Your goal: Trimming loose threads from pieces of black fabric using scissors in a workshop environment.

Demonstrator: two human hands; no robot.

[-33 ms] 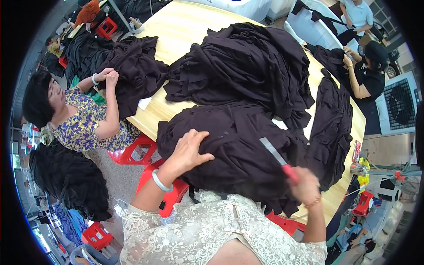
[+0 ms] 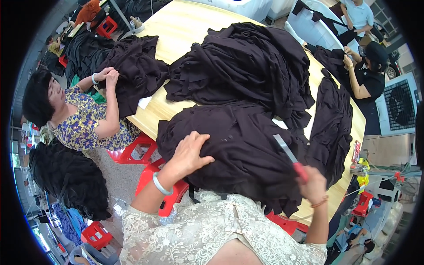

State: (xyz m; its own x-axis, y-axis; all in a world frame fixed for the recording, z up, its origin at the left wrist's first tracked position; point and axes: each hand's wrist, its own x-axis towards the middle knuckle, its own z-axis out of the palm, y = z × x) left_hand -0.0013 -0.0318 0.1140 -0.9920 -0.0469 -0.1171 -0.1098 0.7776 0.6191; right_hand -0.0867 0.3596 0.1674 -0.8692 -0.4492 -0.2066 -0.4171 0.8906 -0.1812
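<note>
My left hand (image 2: 191, 154) rests palm down on a heap of dark cloth (image 2: 240, 163) in front of me, its thumb and fingers apart. A few tiny dark bits (image 2: 227, 138) lie on the cloth just past its fingertips. My right hand (image 2: 313, 185) is closed around the red handle of a tool with a flat, straight metal blade (image 2: 286, 149). The blade points away and to the left over the right part of the heap; whether it touches the cloth I cannot tell.
More dark cloth (image 2: 247, 66) is piled farther back on the wooden table (image 2: 185, 17), with another strip of cloth (image 2: 329, 128) at its right. A person (image 2: 84, 110) sits at the left, handling dark fabric. Another person (image 2: 369, 70) works at the far right. Red stools (image 2: 134, 150) stand beside the table.
My right hand and the bladed tool have shifted a little to the right over the cloth. My left hand stays in almost the same place.
</note>
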